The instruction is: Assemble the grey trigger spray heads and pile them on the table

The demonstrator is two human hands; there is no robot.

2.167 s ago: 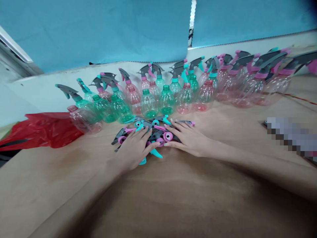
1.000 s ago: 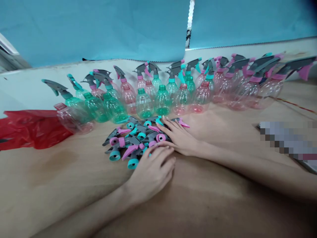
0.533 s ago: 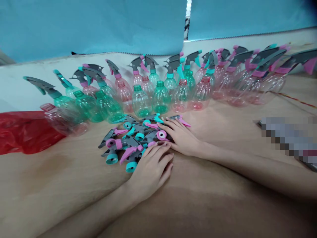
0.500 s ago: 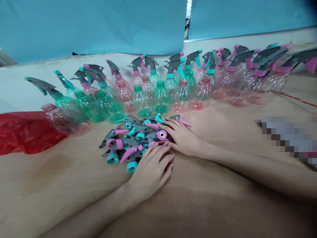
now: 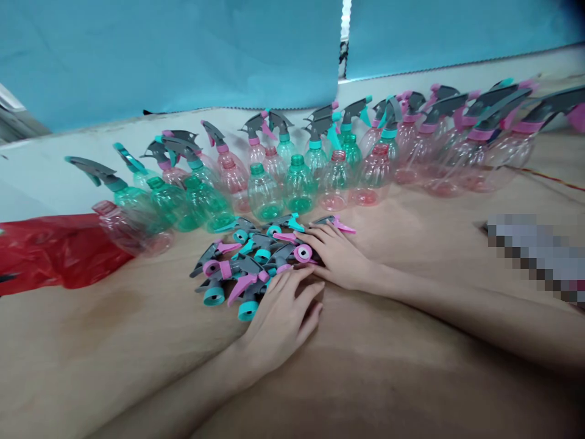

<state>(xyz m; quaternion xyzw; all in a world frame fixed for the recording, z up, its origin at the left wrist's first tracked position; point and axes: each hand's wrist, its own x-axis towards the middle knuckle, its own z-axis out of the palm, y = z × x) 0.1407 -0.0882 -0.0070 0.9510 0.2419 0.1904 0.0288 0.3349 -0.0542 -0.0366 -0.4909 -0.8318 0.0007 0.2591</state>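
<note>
Several loose trigger spray heads [image 5: 247,267], grey with pink or turquoise collars and triggers, lie in a pile on the table. At the pile's near right edge rests my left hand [image 5: 286,320], palm down, its fingers spread out and touching the nearest heads. My right hand [image 5: 336,256] lies flat against the right side of the pile, fingers stretched over a spray head with a pink collar [image 5: 303,253]. Neither hand grips anything. Behind the pile stand green bottles [image 5: 300,186] and pink bottles [image 5: 335,183] with bare threaded necks.
More bottles with spray heads fitted [image 5: 450,152] line the wall at the back. On the left, a red plastic bag [image 5: 59,253] touches a tilted pink bottle [image 5: 130,228]. A blurred-out flat object [image 5: 539,250] lies at right, near a thin twisted cord [image 5: 553,178].
The view has tilted slightly, so the left side appears a little lower and further right. Both hands stay on the pile in nearly the same place, and no spray head has visibly been moved.
</note>
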